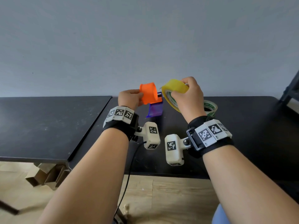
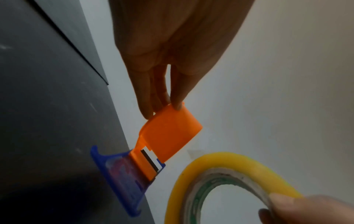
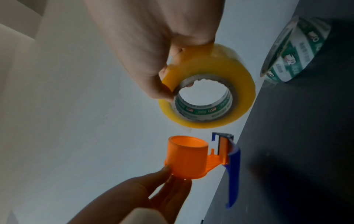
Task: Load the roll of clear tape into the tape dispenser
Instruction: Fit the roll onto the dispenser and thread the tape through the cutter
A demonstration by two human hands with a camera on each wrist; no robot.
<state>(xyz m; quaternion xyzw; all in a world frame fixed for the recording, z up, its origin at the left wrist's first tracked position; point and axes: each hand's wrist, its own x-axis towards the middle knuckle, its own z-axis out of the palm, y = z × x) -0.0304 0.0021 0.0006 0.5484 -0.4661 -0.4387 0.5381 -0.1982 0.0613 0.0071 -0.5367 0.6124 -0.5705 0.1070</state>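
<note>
My left hand (image 1: 131, 97) holds the tape dispenser (image 1: 149, 96) in the air above the black table; its fingers (image 2: 162, 97) pinch the base of the orange hub (image 3: 186, 157). The dispenser's blue handle (image 1: 154, 109) hangs down toward the table. My right hand (image 1: 187, 92) grips a yellowish roll of tape (image 1: 174, 91) just right of the hub, apart from it, thumb at the cardboard core (image 3: 203, 106) and fingers over the rim. The roll's opening faces the hub's end in the right wrist view.
A second roll of tape with a green printed core (image 1: 210, 109) lies on the black table (image 1: 242, 120) behind my right wrist. A second dark tabletop (image 1: 48, 126) adjoins on the left. The wall is close behind. A dark frame (image 1: 291, 91) stands at the far right.
</note>
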